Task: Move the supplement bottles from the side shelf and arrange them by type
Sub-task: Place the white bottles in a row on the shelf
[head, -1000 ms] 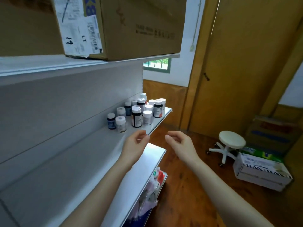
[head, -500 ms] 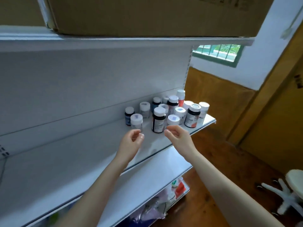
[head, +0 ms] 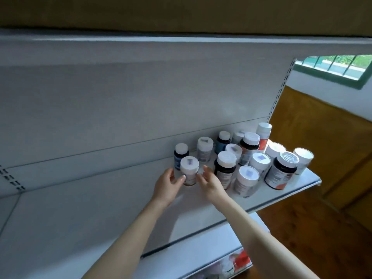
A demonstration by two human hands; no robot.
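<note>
Lower centre of frame: left hand [head: 167,186] and right hand [head: 210,183] flank a white-capped bottle [head: 189,174] on the grey shelf [head: 100,218], fingers loosely curved and parted, left thumb touching its side. Right of centre and beyond it stand the other bottles [head: 280,172]. Upper right: green-framed window [head: 332,65].

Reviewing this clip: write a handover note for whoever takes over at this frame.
Left hand: open, fingertips at the left side of the small pale white-capped bottle; grip not confirmable.
Right hand: open, beside that bottle's right side.
Bottles: the other white-capped supplement bottles stand mixed in a cluster at the right end of the white metal shelf.
Done: nothing looks sorted.
Left: lift the front bottle, then move and group all by type.
</note>
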